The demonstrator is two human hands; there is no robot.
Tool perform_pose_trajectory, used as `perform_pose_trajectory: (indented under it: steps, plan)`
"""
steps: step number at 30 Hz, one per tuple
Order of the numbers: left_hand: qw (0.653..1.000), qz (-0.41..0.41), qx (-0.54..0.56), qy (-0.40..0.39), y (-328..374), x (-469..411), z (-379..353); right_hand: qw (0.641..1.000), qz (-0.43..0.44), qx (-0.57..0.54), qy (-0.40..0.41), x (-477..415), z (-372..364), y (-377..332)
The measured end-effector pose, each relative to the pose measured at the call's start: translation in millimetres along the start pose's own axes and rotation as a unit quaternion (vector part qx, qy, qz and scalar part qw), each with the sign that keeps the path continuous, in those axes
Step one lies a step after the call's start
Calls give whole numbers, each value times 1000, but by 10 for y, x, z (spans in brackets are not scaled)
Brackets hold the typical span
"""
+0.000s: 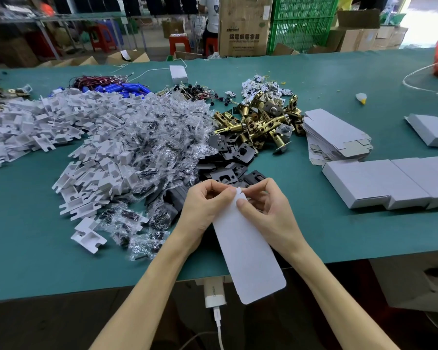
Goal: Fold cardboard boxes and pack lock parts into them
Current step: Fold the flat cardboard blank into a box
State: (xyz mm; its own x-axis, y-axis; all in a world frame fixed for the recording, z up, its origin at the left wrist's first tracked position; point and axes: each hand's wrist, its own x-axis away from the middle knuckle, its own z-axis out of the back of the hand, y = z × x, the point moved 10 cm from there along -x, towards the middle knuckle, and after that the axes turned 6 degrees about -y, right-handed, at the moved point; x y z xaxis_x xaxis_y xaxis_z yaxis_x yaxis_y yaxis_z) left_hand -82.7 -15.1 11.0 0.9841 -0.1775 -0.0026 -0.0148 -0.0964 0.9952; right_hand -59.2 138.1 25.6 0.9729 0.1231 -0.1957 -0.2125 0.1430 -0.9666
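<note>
Pinching the far end of a flat white box blank (248, 248), we hold it in both hands above the green table (36, 248). Our left hand (202, 208) curls its fingers over the corner at 11 o'clock; our right hand (268, 213) presses a thumb on the face. From the grip the blank runs toward 5 o'clock, its rounded end past the table's near edge. Black strike plates (235, 157) lie at 12 o'clock, brass latches (263, 120) beyond them, a stack of flat blanks (336, 137) at 2 o'clock, folded boxes (390, 183) at 3 o'clock.
</note>
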Motion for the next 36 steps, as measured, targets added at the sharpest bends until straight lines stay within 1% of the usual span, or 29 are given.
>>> perform_pose_trajectory:
  steps: [8,13,16,18,22,27,30,36]
  plan:
    - [1000,-11,-14,-19,-3,-33,-9,1000,-12,-25,0,14,6,9]
    - [1000,-20,7,-20,12,-14,-34,999,-20,-37,16,29,40,12]
    - [999,-21,22,-38,21,-6,-74,995,-29,-88,27,21,84,50]
    - [998,-16,29,-58,15,-7,-105,994,-21,-101,27,18,103,37]
    - [997,-10,47,-55,-11,-21,-79,997,10,-76,24,20,100,-27]
    - [996,4,74,-50,-37,-38,-56,998,28,-38,29,17,89,-78]
    - [994,17,91,-53,-61,-39,-57,999,29,-38,25,24,75,-82]
    - [993,14,108,-34,-69,-30,-39,999,44,-27,13,20,52,-111]
